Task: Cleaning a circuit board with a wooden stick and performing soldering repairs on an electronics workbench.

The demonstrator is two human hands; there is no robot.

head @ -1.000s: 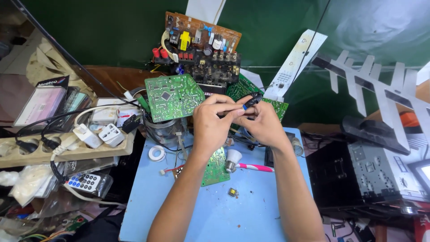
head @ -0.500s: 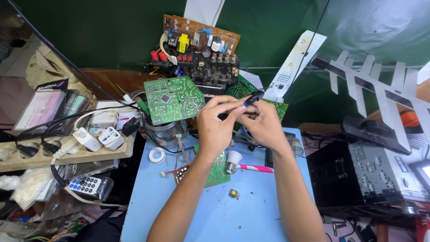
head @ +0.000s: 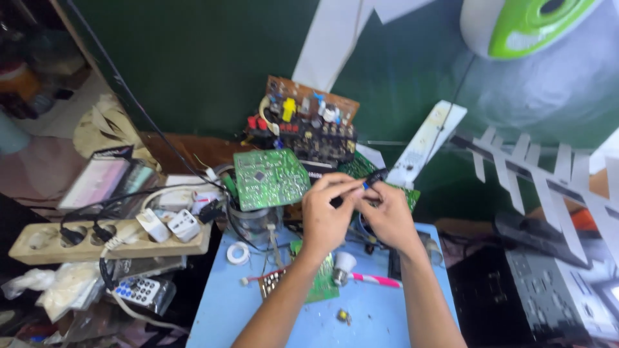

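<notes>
Hidden behind the hands

The hands (head: 358, 216) cover most of the black tool (head: 373, 176) and the green circuit board (head: 319, 283) beneath them; both forearms leave the bottom edge.

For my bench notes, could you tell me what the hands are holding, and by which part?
Both hands, left hand and right hand, pinch a slim dark tool along its lower shaft; its tip juts up-right.
</notes>
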